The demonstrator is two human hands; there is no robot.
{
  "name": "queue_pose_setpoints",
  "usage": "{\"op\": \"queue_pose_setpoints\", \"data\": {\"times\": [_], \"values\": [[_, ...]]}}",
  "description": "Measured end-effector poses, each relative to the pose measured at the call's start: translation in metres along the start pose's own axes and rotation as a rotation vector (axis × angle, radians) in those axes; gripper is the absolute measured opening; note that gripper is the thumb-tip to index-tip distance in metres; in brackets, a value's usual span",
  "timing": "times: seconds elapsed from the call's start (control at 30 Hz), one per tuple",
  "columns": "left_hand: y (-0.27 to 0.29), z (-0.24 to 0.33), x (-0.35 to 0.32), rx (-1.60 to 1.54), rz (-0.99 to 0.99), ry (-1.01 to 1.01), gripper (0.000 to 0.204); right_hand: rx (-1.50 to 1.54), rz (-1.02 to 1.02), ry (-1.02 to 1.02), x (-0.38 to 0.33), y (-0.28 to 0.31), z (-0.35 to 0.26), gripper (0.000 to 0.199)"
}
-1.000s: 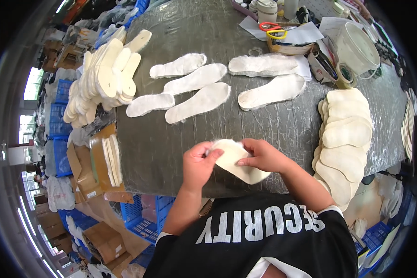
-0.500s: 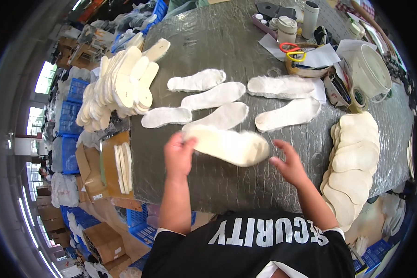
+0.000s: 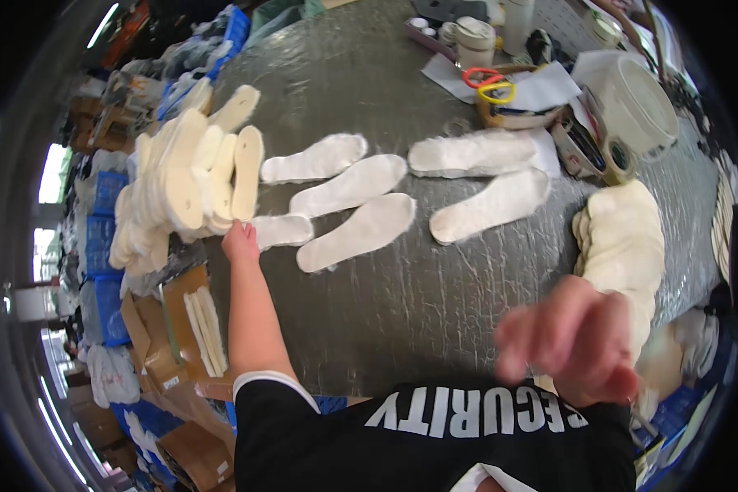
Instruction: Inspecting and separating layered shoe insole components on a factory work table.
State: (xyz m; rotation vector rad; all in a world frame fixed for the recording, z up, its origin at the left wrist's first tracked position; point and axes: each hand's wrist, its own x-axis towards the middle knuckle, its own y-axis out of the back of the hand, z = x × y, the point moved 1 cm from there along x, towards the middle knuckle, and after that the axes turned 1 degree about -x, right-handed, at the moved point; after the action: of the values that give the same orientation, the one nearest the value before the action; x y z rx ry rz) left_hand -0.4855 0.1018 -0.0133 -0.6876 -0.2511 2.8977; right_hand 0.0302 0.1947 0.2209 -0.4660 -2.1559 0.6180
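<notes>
At the left pile of cream insoles (image 3: 180, 176), my left hand (image 3: 241, 243) pinches the near end of a cream insole (image 3: 247, 172). That insole stands against the pile's right side, with a small dark mark near its far end. Raised close to the camera at lower right is my right hand (image 3: 566, 336). It is blurred, its fingers bent and apart, with nothing seen in it. Behind it lies a fanned stack of cream insoles (image 3: 623, 230), partly hidden by the hand. Several white fleecy insoles (image 3: 357, 232) lie across the middle of the table.
The dark, plastic-covered table (image 3: 361, 320) carries red-and-yellow scissors (image 3: 488, 82) on a basket at the back right. Near them stand a clear tub (image 3: 640, 111), a tape roll (image 3: 619, 160) and a lidded cup (image 3: 473, 43). Cardboard boxes (image 3: 152, 328) and blue crates (image 3: 111, 307) are at the left.
My left hand has carried the cream insole from the table's middle to the left pile. My right hand has moved right and up toward the camera. The view has shifted slightly.
</notes>
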Motion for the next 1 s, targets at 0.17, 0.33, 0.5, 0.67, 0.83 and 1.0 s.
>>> {"op": "queue_pose_setpoints", "data": {"times": [0.17, 0.33, 0.5, 0.67, 0.83, 1.0], "values": [[-0.020, -0.051, -0.020, 0.847, -0.179, -0.441, 0.045, 0.408, -0.228, -0.028, 0.037, -0.014, -0.029, 0.027], [-0.037, -0.056, -0.018, 1.207, -0.356, -0.794, 0.052, 0.347, -0.113, -0.028, 0.032, -0.007, -0.010, 0.025], [-0.073, -0.057, -0.006, 1.419, -0.403, -0.851, 0.068, 0.253, 0.004, -0.013, 0.006, 0.010, -0.028, 0.024], [-0.090, -0.055, -0.001, 1.586, -0.682, -0.715, 0.071, 0.206, 0.103, -0.009, -0.009, 0.030, -0.028, 0.023], [-0.087, -0.070, -0.042, 1.644, -0.675, -0.892, 0.063, 0.153, 0.207, -0.007, 0.004, 0.041, -0.004, 0.024], [-0.063, -0.077, -0.080, 1.106, -0.473, -0.814, 0.056, 0.101, 0.294, -0.040, -0.001, 0.047, 0.008, 0.025]]}}
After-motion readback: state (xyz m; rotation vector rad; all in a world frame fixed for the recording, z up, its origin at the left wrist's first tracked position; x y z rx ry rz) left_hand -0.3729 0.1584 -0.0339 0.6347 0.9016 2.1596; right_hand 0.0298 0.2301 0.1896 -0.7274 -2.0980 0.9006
